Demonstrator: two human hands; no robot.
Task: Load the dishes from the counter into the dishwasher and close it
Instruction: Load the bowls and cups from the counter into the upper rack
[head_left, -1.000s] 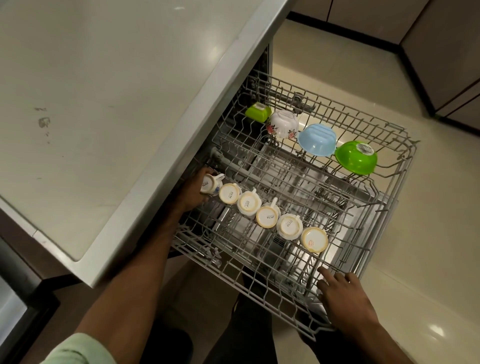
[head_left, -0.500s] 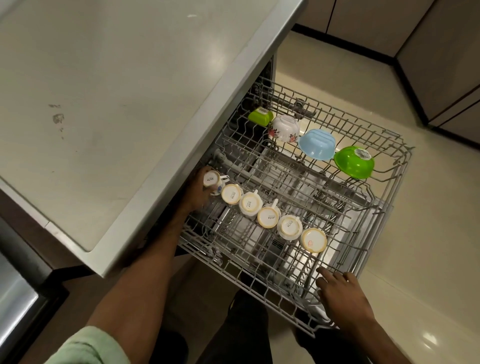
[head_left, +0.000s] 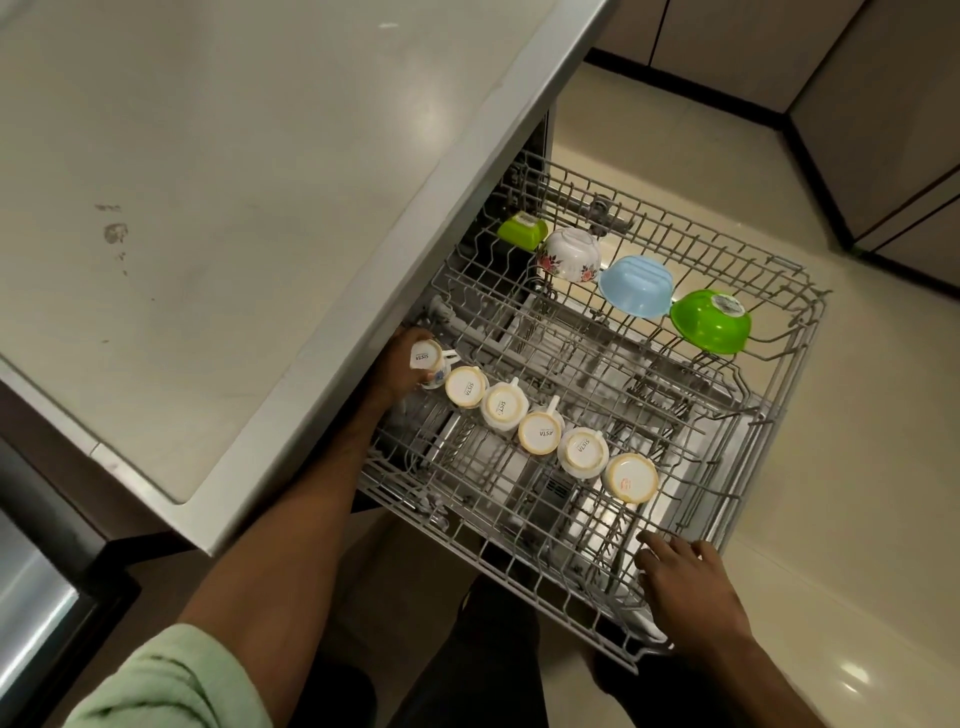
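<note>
The grey wire dishwasher rack (head_left: 769, 467) is pulled out from under the counter (head_left: 234, 208). My left hand (head_left: 400, 364) grips an upturned white cup (head_left: 428, 361) at the rack's left end, tilted on its side. A row of several upturned white cups (head_left: 540, 432) runs diagonally beside it. Along the far side sit a small green bowl (head_left: 522, 233), a white floral bowl (head_left: 571, 254), a blue bowl (head_left: 636, 286) and a green bowl (head_left: 709, 322), all upside down. My right hand (head_left: 685, 582) rests on the rack's near front corner, fingers spread.
The grey counter overhangs the rack's left side, hiding part of my left hand. Pale floor tiles (head_left: 857, 467) lie to the right, with dark-based cabinets (head_left: 883, 156) beyond. A steel appliance front (head_left: 31, 597) stands at lower left.
My left hand has drawn the end cup back toward the counter and tilted it. The right hand stays on the rack's corner. The view has shifted slightly.
</note>
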